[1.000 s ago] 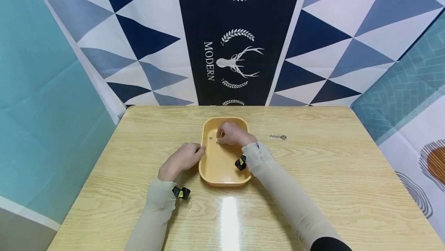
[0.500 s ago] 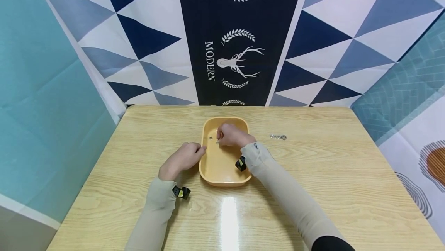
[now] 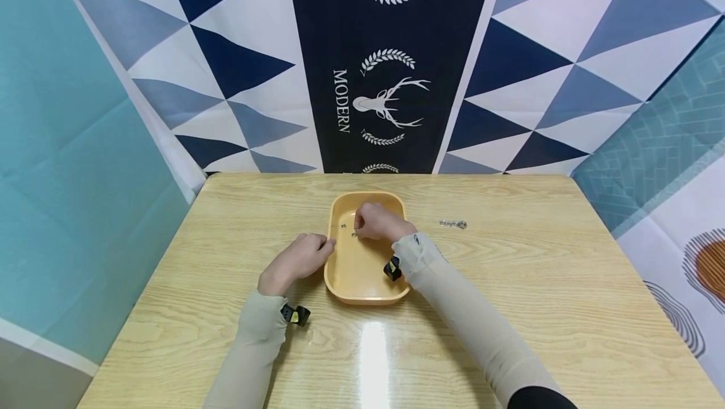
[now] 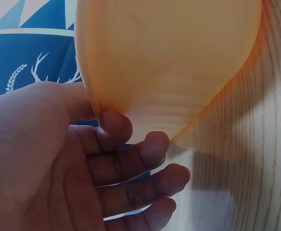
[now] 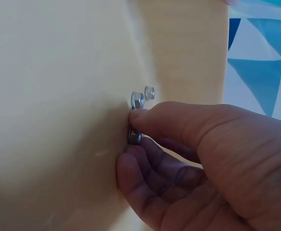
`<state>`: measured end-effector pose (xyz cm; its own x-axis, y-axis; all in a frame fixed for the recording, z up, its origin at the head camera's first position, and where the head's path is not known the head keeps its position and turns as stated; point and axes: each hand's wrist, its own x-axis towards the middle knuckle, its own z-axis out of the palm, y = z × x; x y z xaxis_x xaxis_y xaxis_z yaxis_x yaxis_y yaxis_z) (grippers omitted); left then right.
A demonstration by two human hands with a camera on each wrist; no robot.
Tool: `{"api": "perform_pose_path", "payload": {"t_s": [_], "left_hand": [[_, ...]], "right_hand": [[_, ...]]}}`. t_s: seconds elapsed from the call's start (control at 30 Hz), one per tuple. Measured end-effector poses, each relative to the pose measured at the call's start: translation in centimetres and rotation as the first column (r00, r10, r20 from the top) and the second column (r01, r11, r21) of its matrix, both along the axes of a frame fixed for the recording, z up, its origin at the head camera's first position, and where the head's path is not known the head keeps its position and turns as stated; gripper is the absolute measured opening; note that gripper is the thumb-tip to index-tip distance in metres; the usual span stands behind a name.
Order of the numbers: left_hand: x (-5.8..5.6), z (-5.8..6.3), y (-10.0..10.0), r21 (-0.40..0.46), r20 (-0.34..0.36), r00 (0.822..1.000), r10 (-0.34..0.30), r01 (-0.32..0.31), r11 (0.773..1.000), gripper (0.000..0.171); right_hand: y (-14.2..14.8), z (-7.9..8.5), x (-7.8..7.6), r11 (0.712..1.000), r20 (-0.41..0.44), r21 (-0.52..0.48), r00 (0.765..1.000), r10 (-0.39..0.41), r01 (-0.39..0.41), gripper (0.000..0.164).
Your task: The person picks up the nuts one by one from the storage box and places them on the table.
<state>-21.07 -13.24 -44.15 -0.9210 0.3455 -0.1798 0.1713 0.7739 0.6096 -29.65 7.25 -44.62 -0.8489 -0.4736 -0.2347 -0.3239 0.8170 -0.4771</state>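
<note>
A shallow yellow-orange tray point(image 3: 367, 280) stands on the wooden table. My left hand point(image 3: 299, 254) pinches its left rim; in the left wrist view the thumb and index finger point(image 4: 115, 129) meet at the edge while the other fingers hang loosely curled below. My right hand point(image 3: 378, 221) reaches down into the tray's far half. Its thumb and fingers close around a small metal flange nut point(image 5: 135, 136), partly covered by them. Right beside the thumb tip is a second flange nut point(image 5: 138, 99), and a third flange nut point(image 5: 150, 93) lies just beyond.
To the right of the tray, several small metal pieces point(image 3: 453, 224) form a short row on the wooden table point(image 3: 510, 283), the rightmost looking largest. Patterned cloth point(image 3: 391, 69) hangs behind the table's far edge.
My right hand shifts only slightly at the nuts, its fingertips staying low in the tray. The left hand keeps its place on the rim.
</note>
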Motion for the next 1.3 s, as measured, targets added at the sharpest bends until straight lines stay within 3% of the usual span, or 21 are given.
{"api": "perform_pose_path", "payload": {"t_s": [0.4, 0.67, 1.0, 1.3], "left_hand": [[0.1, -0.1, 0.0, 0.001, 0.000, 1.000, 0.001, -0.001, 1.000, 0.042], [0.2, -0.1, 0.1, 0.005, 0.002, 1.000, -0.001, 0.001, 1.000, 0.043], [0.1, -0.1, 0.1, 0.005, -0.019, 1.000, 0.001, -0.001, 1.000, 0.043], [0.3, 0.1, 0.1, -0.009, -0.071, 0.997, 0.027, -0.027, 1.000, 0.041]], "right_hand": [[0.6, 0.2, 0.5, 1.000, -0.026, -0.023, 1.000, -0.001, 0.000, 0.006], [1.5, 0.5, 0.9, 0.996, -0.129, -0.081, 0.990, -0.048, 0.038, 0.006], [2.2, 2.5, 1.6, 0.983, -0.143, -0.174, 0.986, -0.081, 0.056, 0.006], [3.2, 4.5, 2.1, 0.976, -0.202, -0.216, 0.979, -0.042, -0.002, 0.007]]}}
